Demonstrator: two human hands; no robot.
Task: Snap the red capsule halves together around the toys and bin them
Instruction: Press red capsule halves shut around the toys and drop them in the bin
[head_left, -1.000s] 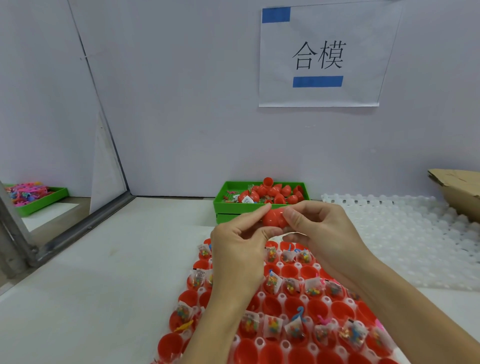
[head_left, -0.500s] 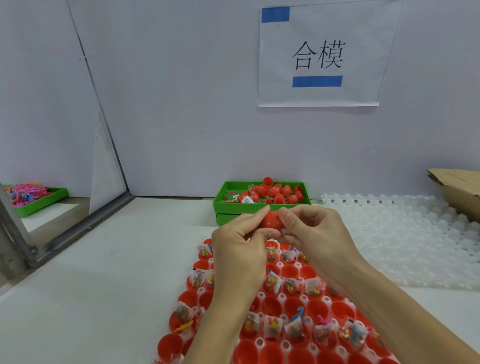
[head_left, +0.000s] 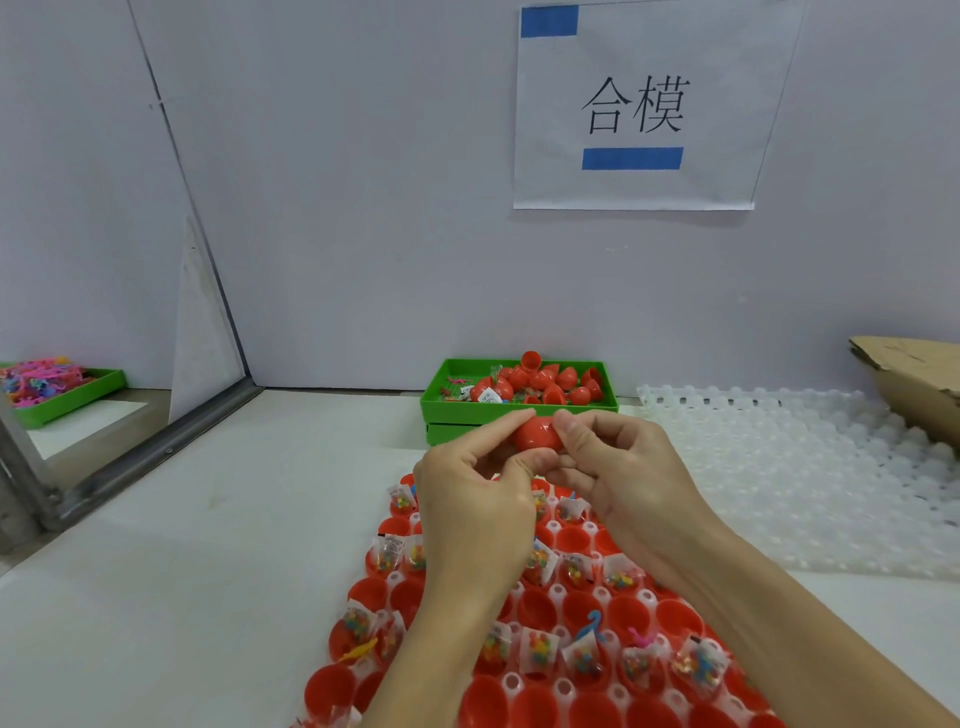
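now red capsule (head_left: 537, 435) lengthwise l-r

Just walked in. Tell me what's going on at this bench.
A person is closing toy capsules. Both hands, the left hand and the right hand, pinch one red capsule between fingertips, held above a tray of open red halves, many with small bagged toys in them. Behind it sits a green bin holding red capsule pieces. An empty white tray lies to the right, beside a cardboard box.
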